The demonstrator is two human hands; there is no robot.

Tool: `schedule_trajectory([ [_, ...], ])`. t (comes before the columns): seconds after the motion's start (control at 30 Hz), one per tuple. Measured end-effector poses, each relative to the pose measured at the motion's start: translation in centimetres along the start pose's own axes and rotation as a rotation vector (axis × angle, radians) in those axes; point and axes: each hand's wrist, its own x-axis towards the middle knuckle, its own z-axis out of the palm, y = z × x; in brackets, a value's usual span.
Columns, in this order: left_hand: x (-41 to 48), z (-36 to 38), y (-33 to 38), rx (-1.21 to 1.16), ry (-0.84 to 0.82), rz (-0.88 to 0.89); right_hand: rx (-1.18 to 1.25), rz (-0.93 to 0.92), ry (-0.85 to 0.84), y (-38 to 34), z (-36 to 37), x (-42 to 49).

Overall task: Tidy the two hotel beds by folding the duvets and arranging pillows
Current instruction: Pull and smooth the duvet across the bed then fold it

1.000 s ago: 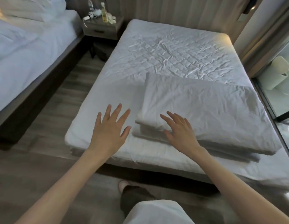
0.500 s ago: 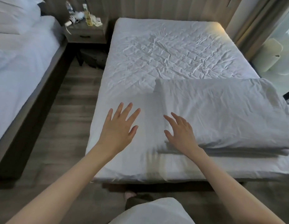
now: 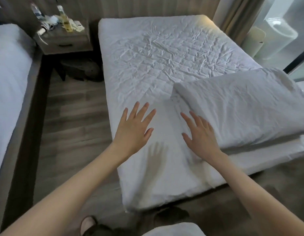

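A white folded duvet (image 3: 241, 106) lies in thick layers on the foot end of the bed (image 3: 156, 53), toward the bed's right side, its stacked edges facing the bed's middle. The rest of the bed's quilted white sheet is bare and creased up to the head end.

The person stands at the foot corner of the bed with both arms stretched out over it. The right hand (image 3: 200, 135) is flat, fingers straight and spread, at the duvet's layered left edge; whether it presses the fabric or hovers just above cannot be told. The left hand (image 3: 134, 132) is also released, fingers spread wide, holding nothing, raised above the bare sheet just beside the duvet, and it casts a hand-shaped shadow (image 3: 156, 155) on the sheet nearer the foot of the bed.

Left of the bed runs a strip of grey wood floor (image 3: 74, 116). Beside the bed's head end stands a nightstand (image 3: 66, 41) carrying bottles (image 3: 65, 17) and small clutter, with a dark bag (image 3: 79, 68) on the floor below it. Across the floor from the bed is a second bed (image 3: 10, 74) in white. Behind the bed's head end, at its right, hangs a curtain (image 3: 236, 12).
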Motion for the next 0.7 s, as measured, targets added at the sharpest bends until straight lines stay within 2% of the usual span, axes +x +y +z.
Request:
schedule_trajectory([
  [0.17,-1.9,-1.9,-9.0,0.059,0.004,0.202,-0.070,0.121,0.074,-9.4,0.2,1.2],
  [0.3,-2.2,-3.1,-13.4,0.019,0.073,0.315,-0.082,0.257,0.095,-14.4,0.1,1.0],
  [0.7,6.0,-0.5,-13.1,-0.001,-0.046,0.613,-0.091,0.676,0.081,-15.2,3.0,-0.4],
])
